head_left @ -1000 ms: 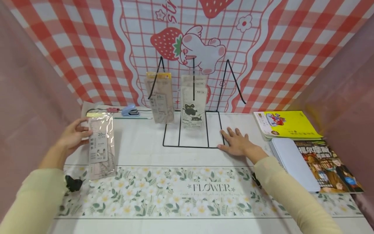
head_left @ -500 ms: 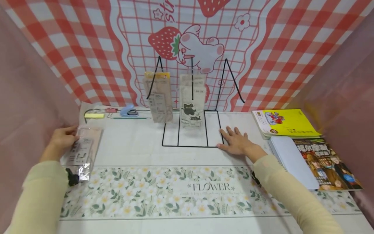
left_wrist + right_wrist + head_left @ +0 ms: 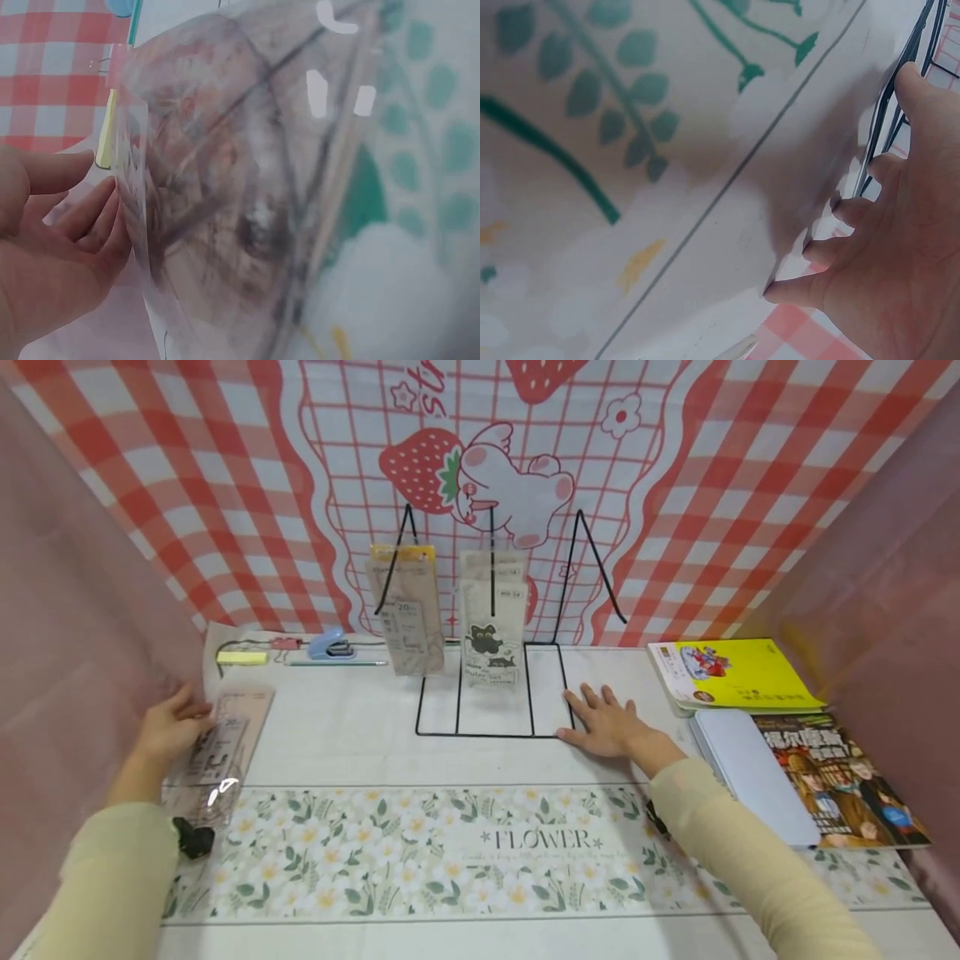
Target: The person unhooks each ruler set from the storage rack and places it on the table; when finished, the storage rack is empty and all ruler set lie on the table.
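A clear plastic packet (image 3: pixel 243 727) with a pinkish card, printed "20", is at the table's left. My left hand (image 3: pixel 167 727) is at its left edge; in the left wrist view the thumb stands apart from the fingers (image 3: pixel 101 221), whose tips meet the packet's side. My right hand (image 3: pixel 606 727) rests on the tabletop, fingers spread, thumb at the right front corner of the black wire rack (image 3: pixel 495 736). On that rack hang a similar pinkish packet (image 3: pixel 412 618) at left and pale ruler-set packets (image 3: pixel 491 652) with a black cat in the middle.
Along the back left lie a yellow block (image 3: pixel 242 657), a red binder clip (image 3: pixel 285 644), a blue stapler (image 3: pixel 330 644) and a pencil (image 3: pixel 337 663). On the right are a yellow book (image 3: pixel 738 672), a pale case (image 3: pixel 756 777) and a magazine (image 3: pixel 843 785).
My left hand has brought the packet down and left from an upright pose to the table's left side; its thumb now stands apart from the fingers. The right hand keeps its place.
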### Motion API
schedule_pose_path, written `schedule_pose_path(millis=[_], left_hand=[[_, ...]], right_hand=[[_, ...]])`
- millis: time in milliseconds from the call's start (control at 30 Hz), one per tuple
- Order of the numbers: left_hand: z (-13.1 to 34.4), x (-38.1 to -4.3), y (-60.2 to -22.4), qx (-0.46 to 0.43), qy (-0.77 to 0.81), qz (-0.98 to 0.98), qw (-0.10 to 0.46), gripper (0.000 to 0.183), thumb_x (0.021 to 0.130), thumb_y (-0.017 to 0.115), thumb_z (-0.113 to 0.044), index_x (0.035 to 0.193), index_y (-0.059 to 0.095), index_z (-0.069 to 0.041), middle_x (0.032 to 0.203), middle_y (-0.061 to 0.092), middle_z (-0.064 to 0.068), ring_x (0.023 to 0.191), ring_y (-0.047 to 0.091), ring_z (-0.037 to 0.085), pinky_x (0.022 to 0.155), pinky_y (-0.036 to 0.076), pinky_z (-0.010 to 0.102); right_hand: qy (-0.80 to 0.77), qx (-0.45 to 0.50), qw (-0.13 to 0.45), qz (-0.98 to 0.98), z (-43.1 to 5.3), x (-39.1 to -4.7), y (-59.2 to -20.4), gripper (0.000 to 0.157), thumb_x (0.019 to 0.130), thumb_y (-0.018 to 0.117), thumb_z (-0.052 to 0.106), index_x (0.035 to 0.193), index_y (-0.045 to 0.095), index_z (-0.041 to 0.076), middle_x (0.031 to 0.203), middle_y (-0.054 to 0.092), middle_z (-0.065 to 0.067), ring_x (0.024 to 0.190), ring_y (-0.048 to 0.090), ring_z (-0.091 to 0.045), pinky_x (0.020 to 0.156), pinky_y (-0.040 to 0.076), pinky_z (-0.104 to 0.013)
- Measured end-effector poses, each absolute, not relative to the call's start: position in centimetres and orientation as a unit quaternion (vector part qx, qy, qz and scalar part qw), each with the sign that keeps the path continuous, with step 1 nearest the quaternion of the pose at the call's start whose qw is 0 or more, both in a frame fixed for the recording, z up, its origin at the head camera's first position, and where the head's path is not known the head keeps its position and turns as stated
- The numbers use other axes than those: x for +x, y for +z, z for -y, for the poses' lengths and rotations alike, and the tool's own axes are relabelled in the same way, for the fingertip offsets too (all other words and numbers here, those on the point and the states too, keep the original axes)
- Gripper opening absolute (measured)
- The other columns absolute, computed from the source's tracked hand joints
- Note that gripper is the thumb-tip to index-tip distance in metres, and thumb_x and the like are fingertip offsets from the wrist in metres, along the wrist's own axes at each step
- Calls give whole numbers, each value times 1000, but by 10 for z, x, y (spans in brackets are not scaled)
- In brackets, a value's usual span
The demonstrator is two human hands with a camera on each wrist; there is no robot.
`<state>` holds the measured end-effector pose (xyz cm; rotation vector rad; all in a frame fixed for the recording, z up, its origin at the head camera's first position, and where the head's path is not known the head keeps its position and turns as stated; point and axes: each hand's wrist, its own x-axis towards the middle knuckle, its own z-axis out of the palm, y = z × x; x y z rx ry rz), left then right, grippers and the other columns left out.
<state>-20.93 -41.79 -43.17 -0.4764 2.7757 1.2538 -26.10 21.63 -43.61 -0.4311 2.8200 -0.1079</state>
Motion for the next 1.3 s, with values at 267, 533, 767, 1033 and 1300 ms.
schedule_pose_path(millis=[267,533,767,1033,1300], left_hand=[[421,-203,-433,-175,425,-888,22,75,98,52,-18,153,0,-16,150,30,26,137,46,11,117,35,45],[403,-214,-421,-170,437,-883,19,73,99,49,-19,153,0,-16,154,27,25,142,31,39,116,31,56],[357,-245,-395,-94,527,-844,-45,64,94,61,-28,150,29,-33,145,52,-3,124,56,-3,99,51,16],[265,-261,-341,-54,526,-843,-99,52,95,58,-30,145,42,-32,144,54,-1,131,54,11,111,45,30],[204,-286,-317,-7,571,-802,-176,38,92,64,-19,130,61,-16,130,65,7,112,63,5,103,51,26]], right_hand=[[-38,-149,142,-978,-217,-262,-437,83,93,39,67,156,13,20,163,9,-20,147,7,-53,109,13,-80],[-39,-147,147,-977,-220,-262,-440,83,93,38,68,156,12,21,163,8,-19,147,6,-52,110,12,-80],[-39,-148,145,-978,-219,-264,-442,83,93,37,68,156,11,22,164,7,-18,148,5,-51,110,11,-79],[-37,-146,153,-977,-209,-266,-440,83,92,37,70,156,11,24,164,7,-16,149,5,-49,112,12,-78],[-29,-131,159,-978,-215,-264,-437,82,93,37,68,156,10,23,164,6,-16,149,5,-49,112,12,-78]])
